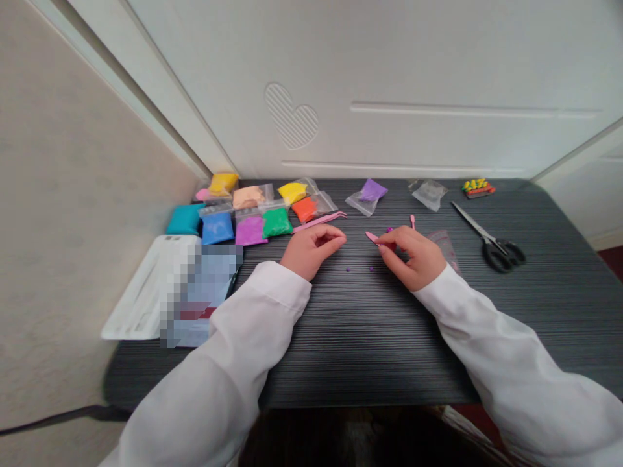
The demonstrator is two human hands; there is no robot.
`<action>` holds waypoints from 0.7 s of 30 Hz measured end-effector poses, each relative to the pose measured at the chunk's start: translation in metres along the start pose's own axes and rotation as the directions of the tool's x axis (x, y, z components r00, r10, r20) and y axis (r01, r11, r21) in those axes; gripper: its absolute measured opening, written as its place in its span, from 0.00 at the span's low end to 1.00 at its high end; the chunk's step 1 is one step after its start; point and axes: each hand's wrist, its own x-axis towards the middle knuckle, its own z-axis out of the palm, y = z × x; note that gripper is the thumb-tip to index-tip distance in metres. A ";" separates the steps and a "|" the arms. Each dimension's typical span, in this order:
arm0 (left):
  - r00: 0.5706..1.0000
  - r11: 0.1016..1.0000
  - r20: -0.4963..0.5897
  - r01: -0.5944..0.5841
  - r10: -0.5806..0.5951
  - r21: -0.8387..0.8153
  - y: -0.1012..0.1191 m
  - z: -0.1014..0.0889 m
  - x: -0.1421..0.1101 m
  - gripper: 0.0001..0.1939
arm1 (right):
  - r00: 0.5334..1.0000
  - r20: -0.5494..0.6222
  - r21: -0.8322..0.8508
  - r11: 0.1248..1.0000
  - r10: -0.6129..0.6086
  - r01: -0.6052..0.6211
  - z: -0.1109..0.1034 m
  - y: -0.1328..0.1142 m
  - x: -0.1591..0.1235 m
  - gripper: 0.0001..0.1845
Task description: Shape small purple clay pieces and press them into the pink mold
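Observation:
My right hand (pixel 413 258) pinches a small pink modelling knife (pixel 371 237), whose blade points up and left near the tabletop. Behind those fingers a bit of purple (pixel 390 229) shows, mostly covered. My left hand (pixel 315 251) is closed, with thumb and fingertips together; whatever is between them, if anything, is too small to make out. Two tiny purple clay balls (pixel 348 269) lie apart on the dark table (pixel 370 350), between and just below my hands. Pink tweezers (pixel 321 221) rest behind my left hand. The tip of another pink tool (pixel 413 222) sticks out beyond my right hand.
Several bags of coloured clay, including a green one (pixel 277 222), crowd the back left. A purple clay bag (pixel 372 191) and a clear bag (pixel 430 194) lie behind. Scissors (pixel 491 243) and a small yellow-red piece (pixel 477 188) are right; a white tray (pixel 141 292) is left.

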 end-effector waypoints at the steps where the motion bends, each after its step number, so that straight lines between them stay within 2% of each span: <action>1: 1.000 1.000 0.006 0.002 -0.002 0.005 0.001 0.000 0.000 0.13 | 1.000 0.004 -0.001 1.000 -0.006 0.006 0.000 0.001 0.000 0.06; 6: 0.999 0.992 -0.040 -0.001 0.006 0.125 0.005 -0.002 -0.002 0.17 | 1.000 0.005 -0.004 1.000 -0.003 0.003 -0.001 0.001 0.001 0.06; 9: 0.998 0.993 -0.063 -0.009 0.017 0.120 0.004 -0.002 -0.002 0.18 | 1.000 -0.004 -0.015 1.000 0.013 -0.014 0.000 0.000 0.001 0.03; 14: 1.000 1.000 -0.019 0.008 -0.008 -0.013 -0.001 0.000 0.000 0.12 | 1.000 0.000 -0.013 1.000 0.002 -0.002 0.003 0.004 0.000 0.06; 17: 0.999 1.000 0.025 0.023 -0.023 0.007 0.000 0.000 -0.001 0.13 | 1.000 0.020 -0.012 1.000 -0.007 0.007 0.004 0.005 -0.001 0.08; 21: 1.000 0.997 0.029 0.002 -0.004 0.075 0.003 -0.001 -0.002 0.12 | 0.999 0.037 -0.023 1.000 0.005 -0.004 0.004 0.005 0.000 0.07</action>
